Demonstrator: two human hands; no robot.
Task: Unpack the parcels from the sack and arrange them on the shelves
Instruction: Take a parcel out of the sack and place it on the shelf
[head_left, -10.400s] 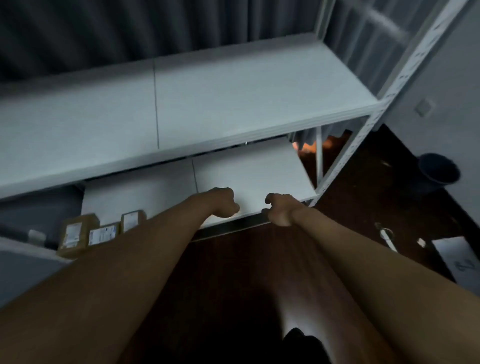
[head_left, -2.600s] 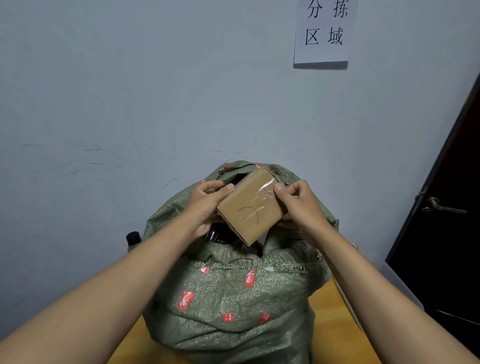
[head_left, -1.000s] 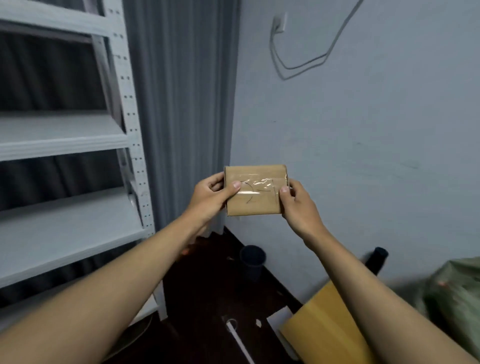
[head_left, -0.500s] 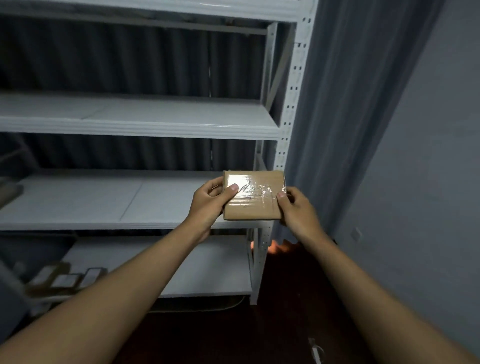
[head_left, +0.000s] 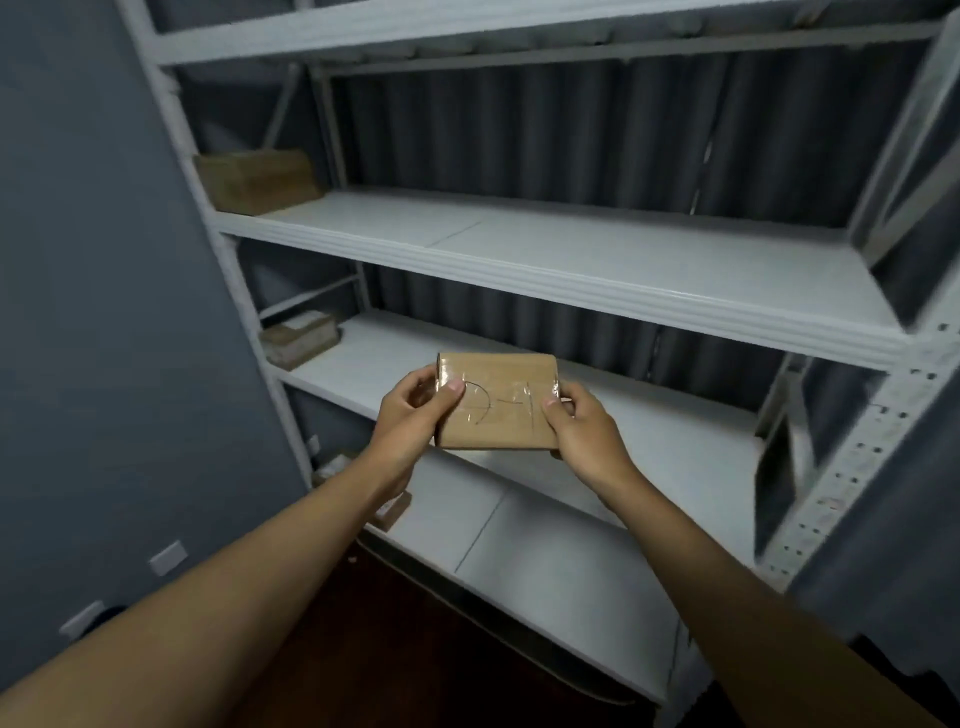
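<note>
Your left hand (head_left: 410, 415) and right hand (head_left: 584, 428) at either end of the parcel (head_left: 497, 401), held in front of the shelves (head_left: 597, 283), a box (head_left: 257, 181) at the upper shelf's far left, another box (head_left: 300, 339) at the left below it, wall (head_left: 104, 312) on your left.

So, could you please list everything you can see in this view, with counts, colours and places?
held parcel: one, brown with clear tape, in front of the middle shelf
shelving unit: one, white, several tiers, fills the view
upper parcel: one, brown, left end of the upper shelf
middle parcel: one, brown with white label, left end of the middle shelf
lower parcels: brown, number unclear, left of the low shelf
curtain: grey, behind the shelves
wall: grey-blue, left
hands: left hand and right hand, each gripping one end of the held parcel
</note>
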